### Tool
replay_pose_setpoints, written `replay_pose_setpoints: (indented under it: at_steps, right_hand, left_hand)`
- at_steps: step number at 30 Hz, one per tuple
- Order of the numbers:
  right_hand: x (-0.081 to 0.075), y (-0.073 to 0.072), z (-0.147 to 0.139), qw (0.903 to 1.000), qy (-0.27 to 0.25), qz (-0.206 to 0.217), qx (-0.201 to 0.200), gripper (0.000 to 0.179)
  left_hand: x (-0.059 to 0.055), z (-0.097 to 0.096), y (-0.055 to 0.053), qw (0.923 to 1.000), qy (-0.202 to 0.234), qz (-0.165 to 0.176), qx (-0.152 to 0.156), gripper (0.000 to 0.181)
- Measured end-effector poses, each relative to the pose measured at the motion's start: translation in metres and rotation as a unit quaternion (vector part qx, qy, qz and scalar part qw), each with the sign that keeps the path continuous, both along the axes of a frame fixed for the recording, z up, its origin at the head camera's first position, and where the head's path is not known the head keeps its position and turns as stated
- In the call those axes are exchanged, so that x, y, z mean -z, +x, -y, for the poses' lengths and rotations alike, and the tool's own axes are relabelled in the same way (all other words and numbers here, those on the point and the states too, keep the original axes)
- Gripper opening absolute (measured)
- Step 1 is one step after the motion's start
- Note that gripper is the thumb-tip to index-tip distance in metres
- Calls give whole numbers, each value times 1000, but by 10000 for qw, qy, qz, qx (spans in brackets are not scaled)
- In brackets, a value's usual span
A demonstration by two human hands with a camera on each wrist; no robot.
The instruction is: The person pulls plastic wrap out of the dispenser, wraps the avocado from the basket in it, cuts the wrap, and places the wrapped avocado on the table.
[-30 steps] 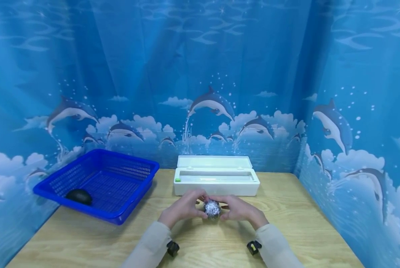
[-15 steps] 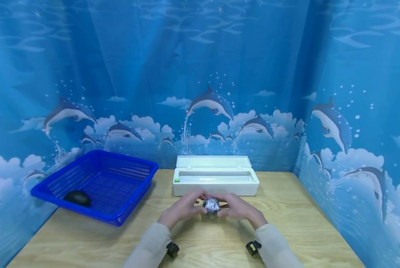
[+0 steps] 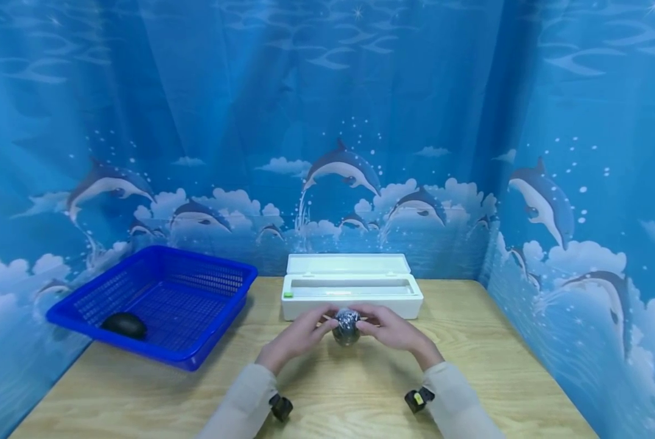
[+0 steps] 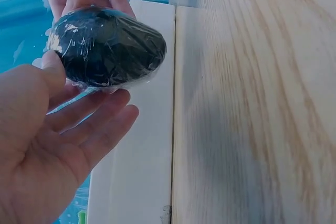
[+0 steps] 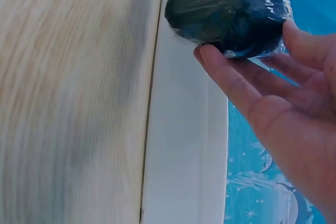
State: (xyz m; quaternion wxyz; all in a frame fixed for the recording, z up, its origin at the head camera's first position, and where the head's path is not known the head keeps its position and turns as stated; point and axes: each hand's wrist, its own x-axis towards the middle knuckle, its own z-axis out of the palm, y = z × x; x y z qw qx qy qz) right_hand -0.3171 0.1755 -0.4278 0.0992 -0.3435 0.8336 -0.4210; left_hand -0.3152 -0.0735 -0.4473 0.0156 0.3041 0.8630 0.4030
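A dark green avocado (image 3: 346,328), wrapped in shiny clear film, is held between both hands just in front of the white box. In the left wrist view the wrapped avocado (image 4: 107,48) has its narrower end pointing right, the film wrinkled and glossy over it. My left hand (image 3: 301,336) grips one side, its thumb at the blunt end and its fingers underneath. From the other side my right hand (image 3: 395,332) holds it; in the right wrist view that hand (image 5: 294,87) has the thumb at the blunt end and fingertips below.
A white film dispenser box (image 3: 354,306), its lid raised and a small green slider (image 3: 288,295) at its left, stands behind the hands. At the left, a blue plastic basket (image 3: 195,360) holds another dark avocado (image 3: 124,325). A dolphin-print curtain (image 3: 327,122) encloses the wooden table (image 3: 349,402).
Both hands have shifted up the view towards the box, carrying the wrapped avocado. It has turned, so more of its dark side shows below the shiny gathered film.
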Motion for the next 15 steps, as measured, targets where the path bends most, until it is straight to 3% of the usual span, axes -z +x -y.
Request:
replay_pose_setpoints:
  at_steps: [6, 15]
  right_hand:
    - [0, 2, 1, 9992, 233, 306, 48, 72]
    - [-4, 5, 4, 9994, 148, 21, 325, 61]
  left_hand:
    - [1, -1, 1, 9998, -74, -13, 161, 31]
    - [4, -3, 1, 9989, 301, 357, 43, 37]
